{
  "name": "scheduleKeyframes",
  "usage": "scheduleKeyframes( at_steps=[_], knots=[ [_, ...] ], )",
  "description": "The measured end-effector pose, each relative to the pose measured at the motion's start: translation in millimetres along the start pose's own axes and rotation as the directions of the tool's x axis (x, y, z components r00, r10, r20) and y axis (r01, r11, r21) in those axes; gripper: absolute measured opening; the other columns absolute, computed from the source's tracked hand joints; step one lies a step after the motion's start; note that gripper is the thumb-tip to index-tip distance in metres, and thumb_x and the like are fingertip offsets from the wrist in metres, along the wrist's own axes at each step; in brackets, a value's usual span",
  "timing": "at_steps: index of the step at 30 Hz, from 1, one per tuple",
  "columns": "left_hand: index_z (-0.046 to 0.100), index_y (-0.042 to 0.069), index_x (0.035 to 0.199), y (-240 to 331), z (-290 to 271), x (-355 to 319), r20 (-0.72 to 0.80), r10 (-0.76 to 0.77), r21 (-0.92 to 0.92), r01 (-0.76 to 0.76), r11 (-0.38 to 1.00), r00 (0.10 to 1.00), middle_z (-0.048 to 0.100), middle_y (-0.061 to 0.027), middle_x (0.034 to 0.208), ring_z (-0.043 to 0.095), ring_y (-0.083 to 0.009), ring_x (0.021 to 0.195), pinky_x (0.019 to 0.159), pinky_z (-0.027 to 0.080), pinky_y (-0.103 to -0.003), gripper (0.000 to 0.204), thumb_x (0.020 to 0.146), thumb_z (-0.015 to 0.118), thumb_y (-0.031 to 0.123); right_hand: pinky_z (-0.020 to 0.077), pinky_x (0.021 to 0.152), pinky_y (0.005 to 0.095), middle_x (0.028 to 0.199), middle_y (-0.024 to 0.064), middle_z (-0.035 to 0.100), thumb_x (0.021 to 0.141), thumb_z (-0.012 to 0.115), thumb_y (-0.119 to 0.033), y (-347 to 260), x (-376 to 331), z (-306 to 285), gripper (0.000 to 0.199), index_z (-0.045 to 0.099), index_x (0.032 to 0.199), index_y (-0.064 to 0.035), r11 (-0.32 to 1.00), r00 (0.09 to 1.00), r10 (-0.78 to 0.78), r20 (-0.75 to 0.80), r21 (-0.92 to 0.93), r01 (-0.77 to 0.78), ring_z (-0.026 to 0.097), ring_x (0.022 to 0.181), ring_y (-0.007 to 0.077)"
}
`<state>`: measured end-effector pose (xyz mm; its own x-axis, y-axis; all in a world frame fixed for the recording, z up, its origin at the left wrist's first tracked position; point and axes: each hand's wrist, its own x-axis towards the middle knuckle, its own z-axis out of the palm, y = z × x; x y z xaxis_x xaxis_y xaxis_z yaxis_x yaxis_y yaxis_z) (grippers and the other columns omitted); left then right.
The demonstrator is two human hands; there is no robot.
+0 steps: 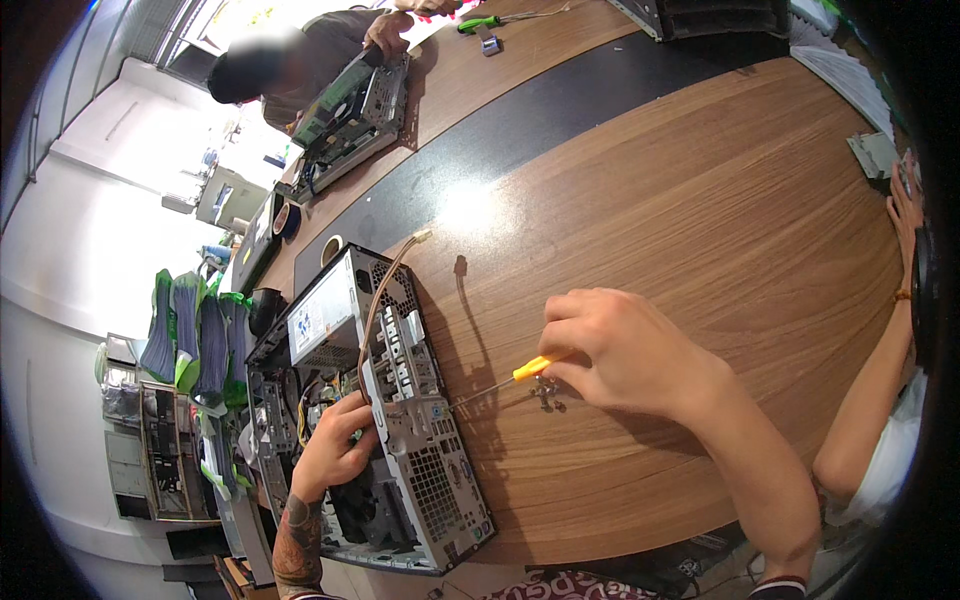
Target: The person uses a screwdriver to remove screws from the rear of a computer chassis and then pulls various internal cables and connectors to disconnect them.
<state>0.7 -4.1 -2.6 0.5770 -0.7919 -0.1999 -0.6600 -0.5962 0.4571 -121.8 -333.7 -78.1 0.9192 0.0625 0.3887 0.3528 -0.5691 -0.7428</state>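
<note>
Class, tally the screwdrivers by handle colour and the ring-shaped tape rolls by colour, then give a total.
Yellow-handled screwdriver with metal shaft: 1
Green-handled screwdriver with metal shaft: 1
Dark blue ring-shaped tape roll: 1
Tan ring-shaped tape roll: 1
Total: 4

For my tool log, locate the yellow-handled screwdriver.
In the head view, the yellow-handled screwdriver is in the right hand, angled left toward the open computer case.

From my remote seat, I count two computers [432, 480] [340, 115] along the desk's [650, 220] left edge, two screwdrivers [534, 368] [480, 23], and two tape rolls [331, 247] [287, 220].
</note>
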Motion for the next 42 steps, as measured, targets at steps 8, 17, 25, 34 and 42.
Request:
scheduleKeyframes(
  at_steps=[8,17,25,34,42],
  knots=[
    [0.066,-0.004,0.101,1.7,-0.7,0.5,0.004,-0.003,0.017,0.003,1.0,1.0,0.061,-0.0199,0.103,0.06,-0.0416,0.096,0.084,0.049,-0.042,0.028,0.075,0.054,-0.001,0.0533,0.075,0.0391,0.085,0.0108,0.061,0.083,0.069,-0.008,1.7,0.0,-0.4,0.014,0.062,0.075,0.0009,0.998,0.997,0.066,0.048,-0.002,-0.066,0.062,0.081,0.0274],
    [0.065,-0.004,0.098,1.8,-0.6,-0.3,0.004,-0.025,0.021,0.025,0.999,1.0,0.061,-0.02,0.1,0.06,-0.0415,0.092,0.082,0.049,-0.043,0.026,0.075,0.054,-0.002,0.0532,0.075,0.039,0.083,0.0104,0.06,0.082,0.069,-0.009,2.0,-0.7,-0.6,0.014,0.063,0.074,0.0004,0.997,0.996,0.08,0.047,-0.013,-0.079,0.062,0.081,0.0272],
    [0.065,-0.004,0.098,2.1,1.3,-0.2,-0.012,-0.029,-0.014,0.029,0.999,0.999,0.06,-0.0195,0.098,0.059,-0.0412,0.09,0.08,0.049,-0.043,0.025,0.075,0.054,-0.001,0.0535,0.074,0.0398,0.082,0.0107,0.059,0.081,0.069,-0.008,0.8,-1.7,-0.3,0.012,0.063,0.075,0.0004,0.999,0.999,0.031,0.017,0.011,-0.031,0.062,0.08,0.0282],
    [0.065,-0.003,0.098,0.6,0.9,-0.3,-0.009,-0.018,-0.012,0.018,1.0,1.0,0.06,-0.0191,0.099,0.059,-0.0407,0.091,0.081,0.048,-0.042,0.024,0.075,0.056,0.0,0.0535,0.074,0.0406,0.082,0.0113,0.059,0.08,0.068,-0.007,1.7,-1.8,1.2,0.011,0.063,0.075,0.0005,1.0,1.0,0.019,0.015,-0.011,-0.019,0.062,0.078,0.0293],
    [0.066,-0.003,0.098,1.7,0.3,-0.3,-0.011,-0.016,-0.003,0.016,1.0,1.0,0.06,-0.0186,0.099,0.059,-0.0393,0.092,0.082,0.048,-0.042,0.024,0.076,0.057,-0.001,0.0536,0.073,0.0397,0.082,0.0107,0.06,0.082,0.068,-0.008,-0.8,-0.7,-1.6,0.011,0.063,0.077,0.0007,0.999,0.997,0.043,0.069,-0.025,-0.042,0.063,0.077,0.0278]
  ],
)
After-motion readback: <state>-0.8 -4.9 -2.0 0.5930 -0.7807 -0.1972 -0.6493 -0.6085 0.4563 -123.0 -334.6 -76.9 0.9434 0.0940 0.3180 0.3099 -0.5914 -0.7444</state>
